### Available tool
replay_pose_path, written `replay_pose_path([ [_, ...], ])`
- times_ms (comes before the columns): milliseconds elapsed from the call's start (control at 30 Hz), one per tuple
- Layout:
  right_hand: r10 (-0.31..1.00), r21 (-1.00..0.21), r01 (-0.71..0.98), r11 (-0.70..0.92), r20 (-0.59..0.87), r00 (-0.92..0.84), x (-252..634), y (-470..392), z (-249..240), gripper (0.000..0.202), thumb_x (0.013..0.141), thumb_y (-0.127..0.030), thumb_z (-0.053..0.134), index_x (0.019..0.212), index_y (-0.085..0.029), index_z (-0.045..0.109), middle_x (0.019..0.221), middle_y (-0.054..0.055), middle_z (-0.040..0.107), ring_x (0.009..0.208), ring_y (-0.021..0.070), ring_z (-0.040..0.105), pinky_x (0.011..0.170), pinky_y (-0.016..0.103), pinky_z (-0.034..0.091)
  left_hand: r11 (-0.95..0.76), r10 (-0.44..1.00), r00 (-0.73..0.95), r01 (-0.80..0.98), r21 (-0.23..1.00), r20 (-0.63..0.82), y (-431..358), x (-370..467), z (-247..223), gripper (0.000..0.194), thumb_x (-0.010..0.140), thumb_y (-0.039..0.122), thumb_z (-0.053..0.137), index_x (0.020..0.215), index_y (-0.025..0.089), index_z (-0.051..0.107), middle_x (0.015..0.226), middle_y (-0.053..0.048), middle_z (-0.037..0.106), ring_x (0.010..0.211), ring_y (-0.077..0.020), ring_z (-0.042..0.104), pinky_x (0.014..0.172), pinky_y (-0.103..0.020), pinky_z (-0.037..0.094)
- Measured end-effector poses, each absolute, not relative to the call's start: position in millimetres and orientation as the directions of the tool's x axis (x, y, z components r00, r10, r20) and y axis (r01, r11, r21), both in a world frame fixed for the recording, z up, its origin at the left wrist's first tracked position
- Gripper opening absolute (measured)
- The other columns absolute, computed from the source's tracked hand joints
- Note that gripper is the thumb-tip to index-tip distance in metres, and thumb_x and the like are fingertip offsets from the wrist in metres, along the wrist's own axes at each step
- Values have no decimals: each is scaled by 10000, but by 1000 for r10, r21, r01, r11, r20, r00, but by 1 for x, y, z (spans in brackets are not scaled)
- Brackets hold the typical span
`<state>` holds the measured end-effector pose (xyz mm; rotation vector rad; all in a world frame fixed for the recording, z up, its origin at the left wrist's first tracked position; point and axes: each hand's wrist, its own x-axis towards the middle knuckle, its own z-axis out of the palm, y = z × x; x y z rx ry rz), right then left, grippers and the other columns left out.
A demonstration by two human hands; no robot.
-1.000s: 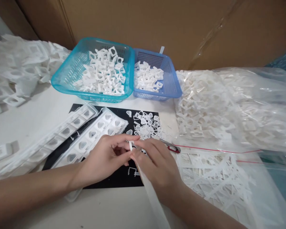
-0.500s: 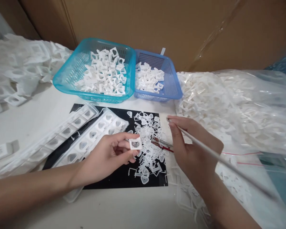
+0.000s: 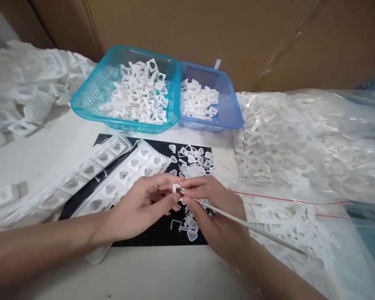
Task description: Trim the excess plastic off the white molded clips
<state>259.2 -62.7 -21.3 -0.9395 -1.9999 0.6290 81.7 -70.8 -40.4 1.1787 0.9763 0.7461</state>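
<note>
A small white plastic frame piece point(image 3: 174, 188) with a square opening is pinched between the thumb and fingers of my left hand point(image 3: 140, 208). My right hand point(image 3: 221, 214) grips a thin pale rod-like tool point(image 3: 256, 228), its long shaft slanting back to the lower right. The tool's tip end is at the frame piece, but fingers hide the exact contact. Under both hands is a black mat point(image 3: 137, 237), strewn with thin translucent rounded pieces and bits point(image 3: 192, 166). Two white trays with rows of compartments point(image 3: 125, 175) lie left of my hands.
A teal basket point(image 3: 93, 87) and a blue basket point(image 3: 233, 104) hold white pieces at the back. Clear bags of white parts point(image 3: 275, 141) cover the right side. More white pieces point(image 3: 34, 87) are heaped at left. A cardboard wall point(image 3: 206, 33) stands behind.
My right hand has moved left and down, bringing the tool's end to the frame piece in my left hand. My left hand stays nearly in place, still holding the piece.
</note>
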Motion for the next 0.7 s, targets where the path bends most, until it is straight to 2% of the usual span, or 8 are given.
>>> replay_pose_path([
  [233, 780, -677, 399, 619, 471, -411, 263, -61, -25, 183, 841, -49, 590, 893, -215, 647, 929, 47, 758, 935, 173, 715, 781, 328, 589, 229, 892, 417, -80, 970, -176, -68, 80, -43, 266, 969, 176, 434, 1129, 187, 646, 803, -7, 674, 701, -87, 660, 596, -156, 528],
  [433, 802, -715, 371, 592, 475, -363, 267, -63, -33, 164, 839, -73, 612, 884, -222, 663, 928, 39, 768, 943, 182, 722, 811, 347, 595, 223, 905, 387, -74, 972, -178, -70, 81, -45, 337, 979, 180, 399, 1283, 184, 544, 802, -11, 682, 728, -106, 691, 609, -167, 556],
  [700, 776, -716, 323, 619, 494, -391, 267, -62, -35, 186, 849, -69, 604, 915, -235, 655, 986, 40, 760, 960, 185, 714, 809, 354, 594, 172, 904, 401, -31, 985, -145, -73, 80, -45, 353, 983, 190, 413, 1328, 222, 481, 886, -8, 693, 759, -94, 683, 659, -162, 563],
])
